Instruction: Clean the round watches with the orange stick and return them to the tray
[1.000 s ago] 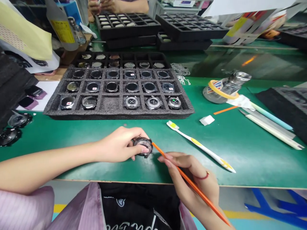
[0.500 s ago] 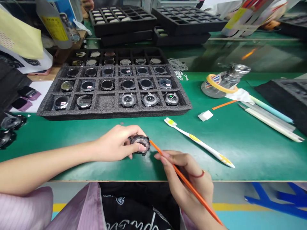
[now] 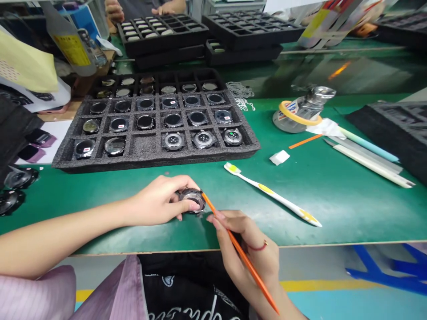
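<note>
Watch (image 3: 191, 196) lay clasped in the left hand (image 3: 162, 198) at the near side of the bench (image 3: 347, 213), work on it seemingly under way but unfinished, the right hand (image 3: 255, 235) pinching an orange stick (image 3: 255, 273) tip-first at its far right rim.

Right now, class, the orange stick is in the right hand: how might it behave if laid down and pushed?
The orange stick is probably light, being so slim. It looks fairly stiff, running straight from the right hand to the edge of the watch. The green table looks smooth, so it might slide easily.
</note>
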The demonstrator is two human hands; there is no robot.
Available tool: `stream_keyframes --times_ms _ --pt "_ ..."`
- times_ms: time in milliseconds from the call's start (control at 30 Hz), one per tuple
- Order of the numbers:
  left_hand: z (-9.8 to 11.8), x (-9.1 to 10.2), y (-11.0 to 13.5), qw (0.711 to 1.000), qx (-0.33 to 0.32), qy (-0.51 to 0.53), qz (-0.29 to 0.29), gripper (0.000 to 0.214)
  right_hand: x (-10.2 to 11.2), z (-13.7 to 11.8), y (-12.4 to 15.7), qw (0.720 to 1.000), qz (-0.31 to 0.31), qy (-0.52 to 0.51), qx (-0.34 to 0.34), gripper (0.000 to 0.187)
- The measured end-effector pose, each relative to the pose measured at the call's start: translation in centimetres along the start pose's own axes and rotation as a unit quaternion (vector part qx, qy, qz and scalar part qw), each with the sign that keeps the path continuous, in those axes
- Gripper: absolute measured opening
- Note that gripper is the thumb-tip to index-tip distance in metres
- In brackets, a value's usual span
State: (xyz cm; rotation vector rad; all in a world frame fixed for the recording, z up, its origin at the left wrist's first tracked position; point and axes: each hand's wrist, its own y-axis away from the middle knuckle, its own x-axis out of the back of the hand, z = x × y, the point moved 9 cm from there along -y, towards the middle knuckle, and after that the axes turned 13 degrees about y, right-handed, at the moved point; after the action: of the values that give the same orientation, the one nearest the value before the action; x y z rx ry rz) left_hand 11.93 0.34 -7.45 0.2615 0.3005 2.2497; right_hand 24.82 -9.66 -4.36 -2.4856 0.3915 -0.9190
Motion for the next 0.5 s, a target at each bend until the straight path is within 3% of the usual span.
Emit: stream_keyframes --times_ms 233,500 --pt "-0.1 0.1 0.0 1.000 0.009 -0.010 -0.001 0.027 -0.4 1.1 -0.6 0.999 -0.030 -0.044 -0.011 0.017" --pt "-0.2 0.0 0.2 1.000 0.011 0.002 -0.001 0.024 0.7 -1.1 0.9 0.998 -0.036 0.025 0.051 0.023"
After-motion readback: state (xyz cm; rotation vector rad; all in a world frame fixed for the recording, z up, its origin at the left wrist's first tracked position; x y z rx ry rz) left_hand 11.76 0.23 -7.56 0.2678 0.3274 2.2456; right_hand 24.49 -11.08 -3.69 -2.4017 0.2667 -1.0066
